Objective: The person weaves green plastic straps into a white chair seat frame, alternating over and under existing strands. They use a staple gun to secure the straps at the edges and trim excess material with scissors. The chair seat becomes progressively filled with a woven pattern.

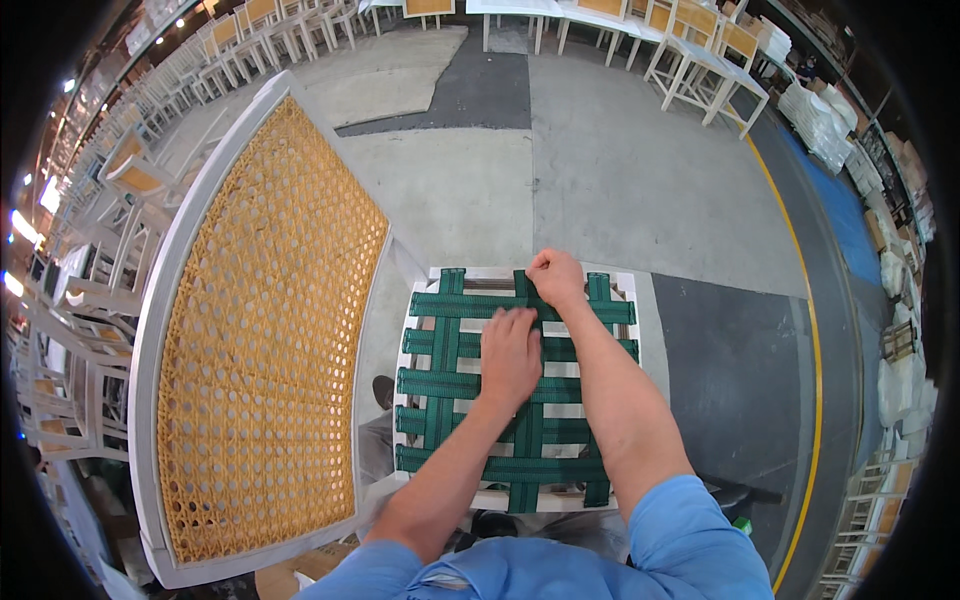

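Note:
A white chair seat frame (626,286) lies before me, crossed by woven green webbing straps (440,382). My right hand (557,280) is closed at the far rail, its fingers pinched on the far end of a lengthwise webbing strap (523,288). Nearer to me, my left hand (512,352) lies over the middle of the weave, fingers stretched out and slightly smeared by motion. It covers part of the straps. Left of the seat rises the chair's backrest (275,330), yellow woven cane in a white frame.
White chairs (140,180) crowd the left side. More stand around white tables (515,7) at the far end. On the right, a yellow floor line (815,370) runs beside wrapped white bundles (815,125). A cardboard piece (290,575) lies below the backrest.

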The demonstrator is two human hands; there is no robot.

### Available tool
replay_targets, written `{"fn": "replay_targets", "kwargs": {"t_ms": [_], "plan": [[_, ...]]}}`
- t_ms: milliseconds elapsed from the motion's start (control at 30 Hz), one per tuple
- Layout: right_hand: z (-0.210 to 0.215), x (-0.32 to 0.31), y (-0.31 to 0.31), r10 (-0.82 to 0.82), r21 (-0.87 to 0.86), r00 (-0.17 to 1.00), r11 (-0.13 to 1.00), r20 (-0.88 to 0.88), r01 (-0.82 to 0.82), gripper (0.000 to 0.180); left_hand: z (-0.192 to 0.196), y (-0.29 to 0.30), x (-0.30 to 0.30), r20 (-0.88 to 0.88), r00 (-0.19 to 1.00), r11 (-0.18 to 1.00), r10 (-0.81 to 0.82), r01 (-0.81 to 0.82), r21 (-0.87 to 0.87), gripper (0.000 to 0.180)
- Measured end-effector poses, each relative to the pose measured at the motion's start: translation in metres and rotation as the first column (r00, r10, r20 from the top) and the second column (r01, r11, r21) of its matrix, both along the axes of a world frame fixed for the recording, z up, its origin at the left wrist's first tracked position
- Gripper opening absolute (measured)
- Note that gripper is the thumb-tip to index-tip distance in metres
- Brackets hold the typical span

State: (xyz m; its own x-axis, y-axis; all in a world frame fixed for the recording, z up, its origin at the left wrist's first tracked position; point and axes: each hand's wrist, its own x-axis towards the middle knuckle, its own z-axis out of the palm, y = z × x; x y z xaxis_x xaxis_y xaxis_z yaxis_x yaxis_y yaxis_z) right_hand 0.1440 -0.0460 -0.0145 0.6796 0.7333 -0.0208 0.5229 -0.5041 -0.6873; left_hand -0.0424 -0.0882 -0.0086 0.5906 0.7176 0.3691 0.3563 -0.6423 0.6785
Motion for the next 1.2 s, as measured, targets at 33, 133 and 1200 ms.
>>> {"fn": "replay_targets", "kwargs": {"t_ms": [33,133,1200], "plan": [[-0.003,0.003,-0.001,-0.001,-0.01,1.0,1.0,0.012,0.002,0.011,-0.006,0.011,0.015,-0.092,0.995,0.999,0.025,-0.022,0.04,0.039],[-0.002,0.005,0.001,0.005,-0.045,1.0,0.999,0.013,-0.004,0.011,-0.017,0.03,0.037,-0.322,0.943,0.991,0.08,-0.04,0.128,0.052],[-0.044,-0.144,-0.727,-0.904,-0.404,0.427,0.392,-0.005,0.826,0.027,-0.003,0.014,0.069,-0.4,0.914,0.989,-0.064,0.112,0.099,0.062]]}}
